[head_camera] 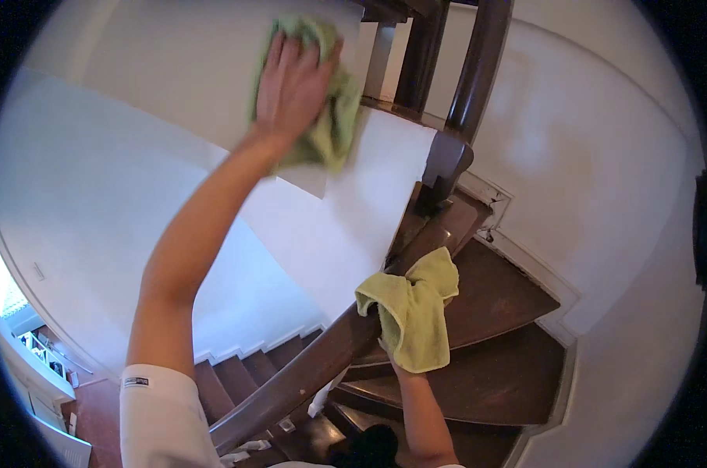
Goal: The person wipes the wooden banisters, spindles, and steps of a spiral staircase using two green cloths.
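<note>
My left hand [292, 82] is raised at the top, its fingers spread over a green cloth [339, 126] pressed flat against a pale panel [172, 70]; hand and cloth are slightly blurred. Lower down, beside the dark wooden handrail [324, 351], is my right hand [388, 348], mostly hidden under a second, yellow-green cloth [418, 316]. That cloth hangs in folds over the hand and the rail. Whether the right fingers grip the cloth or the rail cannot be seen.
Dark wooden winding stair treads [505, 374] lie below and right of the handrail. More steps [233, 377] descend at the lower left. Dark balusters [424, 58] stand at the top. A white wall [599, 175] with chipped skirting [494, 213] bounds the right side.
</note>
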The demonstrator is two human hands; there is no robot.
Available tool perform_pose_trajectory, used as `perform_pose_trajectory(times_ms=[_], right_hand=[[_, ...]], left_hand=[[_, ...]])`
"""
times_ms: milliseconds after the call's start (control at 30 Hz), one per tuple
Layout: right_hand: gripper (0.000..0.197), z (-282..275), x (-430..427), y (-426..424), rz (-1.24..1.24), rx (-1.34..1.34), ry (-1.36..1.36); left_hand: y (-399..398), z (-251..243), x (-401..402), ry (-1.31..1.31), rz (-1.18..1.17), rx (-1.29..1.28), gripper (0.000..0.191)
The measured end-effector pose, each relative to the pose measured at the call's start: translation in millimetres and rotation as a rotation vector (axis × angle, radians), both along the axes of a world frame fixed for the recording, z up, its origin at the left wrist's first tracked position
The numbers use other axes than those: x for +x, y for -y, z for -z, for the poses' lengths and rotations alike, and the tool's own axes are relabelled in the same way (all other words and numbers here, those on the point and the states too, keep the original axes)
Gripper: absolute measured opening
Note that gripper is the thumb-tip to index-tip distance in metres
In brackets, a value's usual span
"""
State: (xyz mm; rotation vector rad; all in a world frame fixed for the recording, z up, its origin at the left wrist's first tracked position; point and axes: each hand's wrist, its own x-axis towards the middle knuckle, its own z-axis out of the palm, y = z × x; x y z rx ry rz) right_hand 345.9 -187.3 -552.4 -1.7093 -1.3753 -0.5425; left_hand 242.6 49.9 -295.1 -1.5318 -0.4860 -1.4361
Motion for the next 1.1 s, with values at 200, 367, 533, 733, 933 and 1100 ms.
perform_pose_trajectory(times_ms=[200,367,533,733,933,1100], right_hand=[[0.042,1.2,6.3,-3.2,0.008,0.031,0.063],[0.054,-4.9,2.5,-1.6,-0.063,0.102,0.071],[0.04,-2.9,6.4,-7.5,-0.113,0.12,-0.059],[0.047,-1.2,4.3,-7.8,-0.015,0.105,0.119],[0.037,-2.5,-1.5,-9.5,0.097,0.176,0.21],[0.025,0.8,3.0,-17.9,0.099,0.239,0.018]], left_hand=[[-2.8,64.6,22.8,-0.201,0.13,-0.157,0.066],[-5.9,140.3,-7.5,-0.61,0.215,-0.274,0.07],[-8.6,37.8,-8.7,-0.376,0.194,-0.112,0.075],[-3.6,-36.3,25.6,-0.324,0.692,-0.64,0.079],[37.1,61.4,55.1,0.207,1.332,-0.704,0.072],[96.5,99.2,45.4,-0.536,0.904,-0.438,0.077]])
